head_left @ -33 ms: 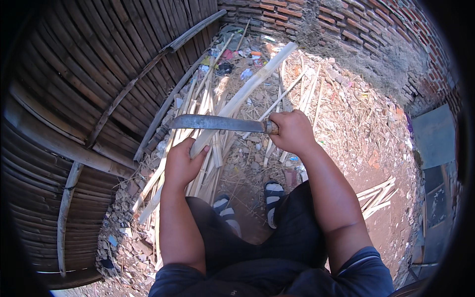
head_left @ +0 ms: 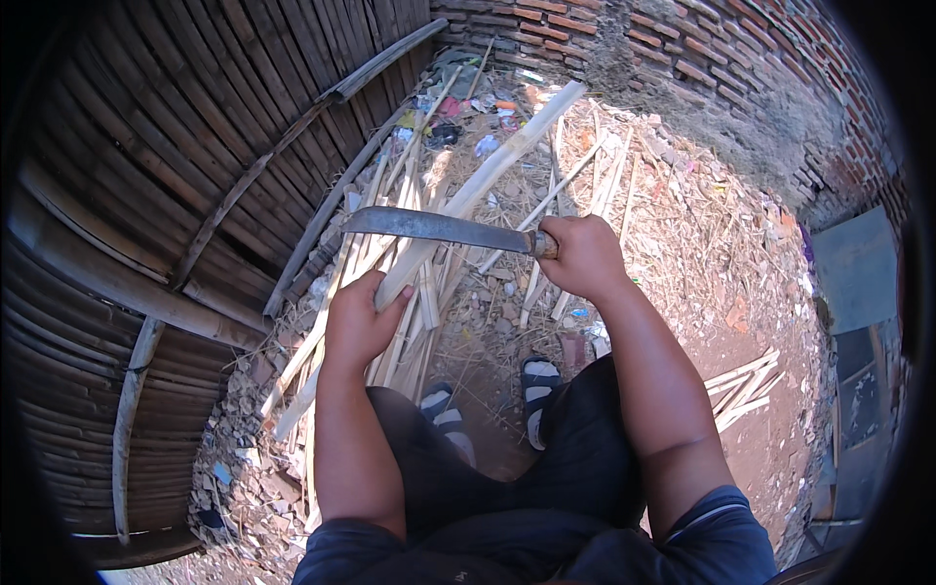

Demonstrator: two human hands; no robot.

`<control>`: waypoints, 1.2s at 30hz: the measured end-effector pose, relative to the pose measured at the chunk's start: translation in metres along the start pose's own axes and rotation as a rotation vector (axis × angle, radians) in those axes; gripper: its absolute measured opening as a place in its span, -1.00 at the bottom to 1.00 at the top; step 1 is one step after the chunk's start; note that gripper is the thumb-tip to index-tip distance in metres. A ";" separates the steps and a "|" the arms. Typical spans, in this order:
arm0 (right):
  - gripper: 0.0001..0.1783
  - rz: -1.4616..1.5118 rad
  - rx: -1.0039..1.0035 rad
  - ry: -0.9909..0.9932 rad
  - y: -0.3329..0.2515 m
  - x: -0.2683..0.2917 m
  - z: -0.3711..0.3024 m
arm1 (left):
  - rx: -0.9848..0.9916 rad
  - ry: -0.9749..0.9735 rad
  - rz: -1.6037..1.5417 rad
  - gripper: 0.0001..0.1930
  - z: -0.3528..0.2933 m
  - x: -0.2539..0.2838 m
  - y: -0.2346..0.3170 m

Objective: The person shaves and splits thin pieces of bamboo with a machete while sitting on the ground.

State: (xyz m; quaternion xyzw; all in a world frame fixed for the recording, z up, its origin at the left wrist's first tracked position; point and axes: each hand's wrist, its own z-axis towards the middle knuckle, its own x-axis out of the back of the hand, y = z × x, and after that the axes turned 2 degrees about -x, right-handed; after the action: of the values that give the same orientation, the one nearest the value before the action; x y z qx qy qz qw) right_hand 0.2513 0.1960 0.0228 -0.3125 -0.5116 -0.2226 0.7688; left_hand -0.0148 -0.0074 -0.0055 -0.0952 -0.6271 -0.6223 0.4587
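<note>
My left hand (head_left: 359,320) is closed around a long, pale split bamboo strip (head_left: 502,164), which slants from beside my left forearm up toward the brick wall. My right hand (head_left: 587,255) grips the wooden handle of a machete (head_left: 439,227). Its broad dark blade points left and lies across the strip just beyond my left hand. Whether the edge touches the strip, I cannot tell. Under and beside the strip, several thin bamboo pieces (head_left: 398,341) lie in a loose pile on the ground.
A dark slatted bamboo wall (head_left: 195,136) rises on the left, and a brick wall (head_left: 673,49) stands at the far side. Rubble and litter (head_left: 263,468) cover the ground by the slatted wall. A small stack of cut strips (head_left: 746,388) lies to the right of my sandalled feet (head_left: 536,390).
My right hand has shifted slightly right, and the machete has tilted so its tip sits higher and a little further right. My left hand and the strip look unmoved.
</note>
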 end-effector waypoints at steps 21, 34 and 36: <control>-0.69 0.075 -0.094 0.007 0.012 0.000 0.000 | 0.000 0.003 0.011 -0.62 0.001 -0.003 -0.006; -0.71 0.032 -0.082 0.023 0.010 0.007 -0.004 | 0.017 0.032 -0.015 -0.63 0.000 -0.003 0.003; -0.73 0.033 0.063 0.049 0.000 -0.005 -0.004 | -0.015 0.042 0.007 -0.63 0.000 -0.005 0.000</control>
State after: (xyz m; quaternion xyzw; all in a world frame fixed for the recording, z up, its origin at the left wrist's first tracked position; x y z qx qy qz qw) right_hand 0.2522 0.1929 0.0174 -0.2909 -0.4942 -0.2014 0.7941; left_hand -0.0119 -0.0052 -0.0093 -0.0874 -0.6122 -0.6273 0.4733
